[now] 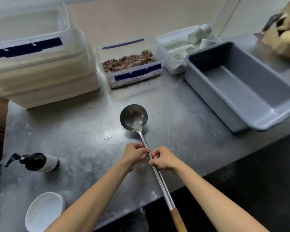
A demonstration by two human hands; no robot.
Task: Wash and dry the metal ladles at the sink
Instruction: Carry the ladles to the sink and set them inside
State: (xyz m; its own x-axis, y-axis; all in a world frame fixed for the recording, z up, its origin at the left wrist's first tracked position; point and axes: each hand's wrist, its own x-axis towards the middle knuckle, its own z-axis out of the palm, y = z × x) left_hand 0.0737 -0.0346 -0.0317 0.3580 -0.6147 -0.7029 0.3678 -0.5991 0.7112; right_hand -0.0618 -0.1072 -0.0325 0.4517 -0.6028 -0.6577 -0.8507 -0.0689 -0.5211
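A long metal ladle [134, 118] with a wooden end on its handle lies over the steel counter [84, 141], bowl up and away from me, handle running back past the counter's front edge. Its bowl looks wet with a dark smear inside. My left hand [135, 154] pinches the metal shaft from the left. My right hand [164, 159] grips the same shaft just behind it, from the right. The two hands nearly touch. No sink is in view.
A grey plastic tub [241, 84] stands at the right. Stacked clear containers [40, 64], a box of dried bits [132, 67] and a tray of white cups [186, 44] line the back. A dark pump bottle [37, 162] and a white bowl [43, 213] sit at the left front.
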